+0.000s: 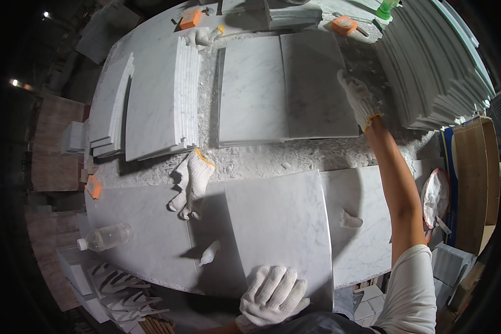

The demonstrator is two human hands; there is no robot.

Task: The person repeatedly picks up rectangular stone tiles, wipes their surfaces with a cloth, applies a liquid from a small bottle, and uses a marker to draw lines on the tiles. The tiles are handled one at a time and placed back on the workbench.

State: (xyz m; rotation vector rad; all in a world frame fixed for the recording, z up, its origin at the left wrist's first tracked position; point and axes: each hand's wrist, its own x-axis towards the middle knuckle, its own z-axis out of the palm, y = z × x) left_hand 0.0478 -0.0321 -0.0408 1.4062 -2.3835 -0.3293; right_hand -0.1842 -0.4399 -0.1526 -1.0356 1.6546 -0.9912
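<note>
White knit gloves cover both of my hands. My left hand [274, 292] lies with its fingers stretched over the near end of a pale grey-veined marble tile [278, 222], close to my body. My right arm reaches forward, and my right hand [355, 92] grips the right edge of a shaded marble tile [316, 83]; some of its fingers are hard to make out. Beside that tile, to the left, sits a lighter marble tile [253, 89]. A loose pair of white gloves [193, 181] with yellow cuffs lies left of the near tile, by a small white squeeze bottle [209, 253].
Marble tiles stand stacked at the left [156, 94] and the far right [434, 67]. White dust and chips cover the table middle [250, 161]. A clear plastic bottle [108, 237] lies near the left edge. Orange blocks [190, 19] and a cardboard box [476, 183] are around.
</note>
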